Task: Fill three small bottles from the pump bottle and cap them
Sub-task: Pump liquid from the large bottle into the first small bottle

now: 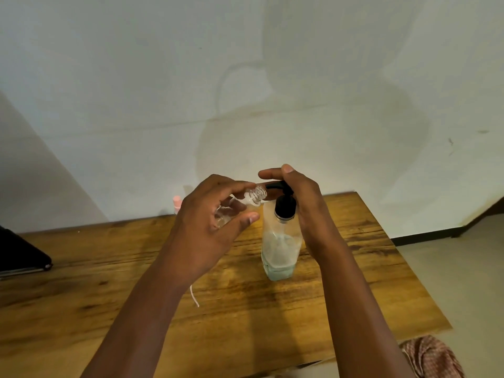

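Gripping a small clear bottle, the left hand holds it tilted in the air with its threaded, uncapped mouth turned up and to the right, right beside the black nozzle of the pump bottle. Fingers and thumb curl round the small bottle's body, so most of it is hidden — only the neck and part of the clear wall show. The right hand sits over the black pump head, fingers laid straight across its top and the palm running down behind the collar (whether it is pressing down cannot be told).

The pump bottle stands upright on the wooden tabletop, its clear body holding a pale greenish liquid low at the base. Behind the left hand, near the tabletop's far edge by the wall, a pink-topped small bottle peeks out, mostly covered. A thin white cord lies on the wood just beside the left wrist. A dark flat object rests at the left edge — and a checked reddish cloth lies on the floor at the lower right.
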